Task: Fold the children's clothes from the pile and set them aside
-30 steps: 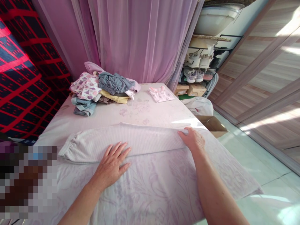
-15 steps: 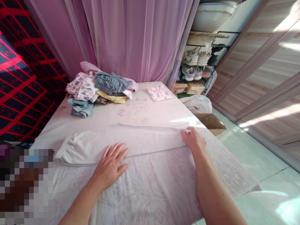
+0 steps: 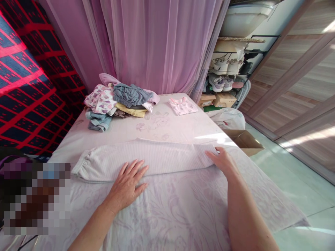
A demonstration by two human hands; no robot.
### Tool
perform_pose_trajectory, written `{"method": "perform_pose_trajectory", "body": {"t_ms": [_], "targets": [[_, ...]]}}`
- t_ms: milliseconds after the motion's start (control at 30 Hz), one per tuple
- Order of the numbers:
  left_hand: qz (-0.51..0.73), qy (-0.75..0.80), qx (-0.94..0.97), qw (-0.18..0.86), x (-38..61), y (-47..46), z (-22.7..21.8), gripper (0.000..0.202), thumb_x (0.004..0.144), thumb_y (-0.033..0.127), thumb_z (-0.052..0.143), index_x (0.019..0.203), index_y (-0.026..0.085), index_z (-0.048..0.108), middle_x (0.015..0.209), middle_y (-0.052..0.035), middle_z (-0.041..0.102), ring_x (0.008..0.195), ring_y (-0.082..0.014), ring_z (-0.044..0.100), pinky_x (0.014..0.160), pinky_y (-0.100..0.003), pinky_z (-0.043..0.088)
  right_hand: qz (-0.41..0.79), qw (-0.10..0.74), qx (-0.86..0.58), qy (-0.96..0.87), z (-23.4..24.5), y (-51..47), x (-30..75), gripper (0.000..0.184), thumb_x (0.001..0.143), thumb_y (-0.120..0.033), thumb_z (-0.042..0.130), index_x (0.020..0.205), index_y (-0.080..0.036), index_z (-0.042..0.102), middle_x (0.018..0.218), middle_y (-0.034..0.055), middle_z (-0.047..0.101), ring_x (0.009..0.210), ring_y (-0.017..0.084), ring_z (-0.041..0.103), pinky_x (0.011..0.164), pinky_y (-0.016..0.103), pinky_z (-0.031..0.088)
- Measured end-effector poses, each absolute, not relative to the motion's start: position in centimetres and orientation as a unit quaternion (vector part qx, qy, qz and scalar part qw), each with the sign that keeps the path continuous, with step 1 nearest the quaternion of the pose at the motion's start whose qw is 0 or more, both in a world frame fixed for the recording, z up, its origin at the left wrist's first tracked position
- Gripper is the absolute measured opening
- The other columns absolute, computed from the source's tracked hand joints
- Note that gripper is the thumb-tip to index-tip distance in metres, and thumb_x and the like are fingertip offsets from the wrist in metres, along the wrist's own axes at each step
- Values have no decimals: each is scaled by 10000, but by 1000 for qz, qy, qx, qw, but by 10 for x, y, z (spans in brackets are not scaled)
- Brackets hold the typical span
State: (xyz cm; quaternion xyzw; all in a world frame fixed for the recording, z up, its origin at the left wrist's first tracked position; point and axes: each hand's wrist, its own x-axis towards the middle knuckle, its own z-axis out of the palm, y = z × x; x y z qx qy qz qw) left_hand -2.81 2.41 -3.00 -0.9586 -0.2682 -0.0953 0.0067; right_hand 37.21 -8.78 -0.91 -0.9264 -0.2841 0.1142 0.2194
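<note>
Firstly, one pair of pants (image 3: 162,155), pale and finely striped, folded lengthwise into a long strip; it lay crosswise on a floral sheet (image 3: 170,216), with gathered elastic at the left end and a plain hem at the right. All places below were taken from these pants.

One left hand (image 3: 130,184): palm down on the near edge of the pants, left of their middle; its fingers were straight and spread apart, pressed flat on the cloth and gripping nothing.

One right hand (image 3: 221,158): at the hem end of the pants, thumb over the cloth and forefinger at the corner. Whether the two were pinched together on the hem could not be told.

One heap of clothes (image 3: 132,96): beyond the left half of the pants, well apart from them, with grey, yellow, pink and heart-printed pieces, and folded denim at its near left side.

One pink shirt (image 3: 183,106): beyond the right half of the pants, folded flat.

One purple curtain (image 3: 157,45): hanging behind everything on the sheet, on the far side from the pants.

One red-and-dark checked cloth (image 3: 31,76): far to the left of the pants.

One cardboard box (image 3: 243,141): beyond the right end of the pants, on the pale floor (image 3: 277,174).
</note>
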Motion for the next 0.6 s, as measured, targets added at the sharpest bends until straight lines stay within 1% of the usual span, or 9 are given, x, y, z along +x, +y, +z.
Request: {"method": "perform_pose_trajectory", "body": {"t_ms": [67,100,167,233,300,333,433,533,600], "targets": [[-79,-273,-958,-17,-28,26,-24,560,958,563,391,1456,310,424,1528,-31,441,1405,-239,368,1161,-479,246,124,277,-913,-272,-19,-90,380,630,728,-479,631,1268,-157,583,996,123,682,926,280,640,804,387,467],[-71,-276,-958,-31,-27,29,-21,546,961,567,378,1438,312,452,1511,-30,464,1390,-237,392,1151,-473,268,129,299,-906,-271,-23,-90,383,659,719,-471,639,1297,-163,567,995,119,677,925,275,638,814,391,467],[-62,-280,-956,-56,-21,36,-12,518,971,567,342,1383,312,524,1460,-29,526,1354,-227,441,1133,-449,309,136,326,-895,-272,-30,-92,389,670,703,-477,653,1295,-174,573,971,107,668,912,267,633,820,395,469],[-63,-287,-953,-68,-6,47,-5,517,982,554,305,1345,295,567,1421,-36,563,1344,-223,457,1129,-431,323,143,336,-890,-273,-33,-93,392,677,690,-491,662,1285,-178,582,967,101,661,911,263,629,822,391,470],[-66,-291,-952,-66,16,58,0,543,986,543,285,1385,264,527,1458,-55,526,1390,-236,405,1146,-442,300,156,341,-888,-265,-34,-93,394,704,687,-506,661,1303,-179,569,985,102,657,901,260,630,802,382,477],[-63,-293,-952,-66,29,64,1,558,985,538,285,1418,251,488,1494,-63,484,1411,-245,375,1154,-450,287,164,345,-887,-261,-35,-93,395,716,686,-515,660,1312,-181,562,988,103,657,886,258,632,783,377,481],[-43,-310,-947,-73,68,76,-2,611,974,546,306,1477,210,396,1563,-95,377,1461,-271,283,1182,-484,226,173,360,-878,-261,-39,-94,398,724,680,-519,667,1312,-181,563,937,86,665,810,249,634,729,369,490],[-28,-330,-940,-87,91,81,-12,663,948,601,330,1483,212,376,1573,-116,351,1470,-299,252,1183,-548,176,170,382,-865,-277,-43,-96,400,711,678,-502,675,1300,-173,571,857,60,670,758,242,630,710,371,491],[-29,-340,-936,-91,96,84,-18,683,935,629,334,1486,226,366,1578,-119,341,1471,-309,241,1176,-580,158,171,401,-855,-283,-44,-96,398,709,691,-495,665,1313,-172,559,839,51,674,751,239,632,707,368,492]]}}
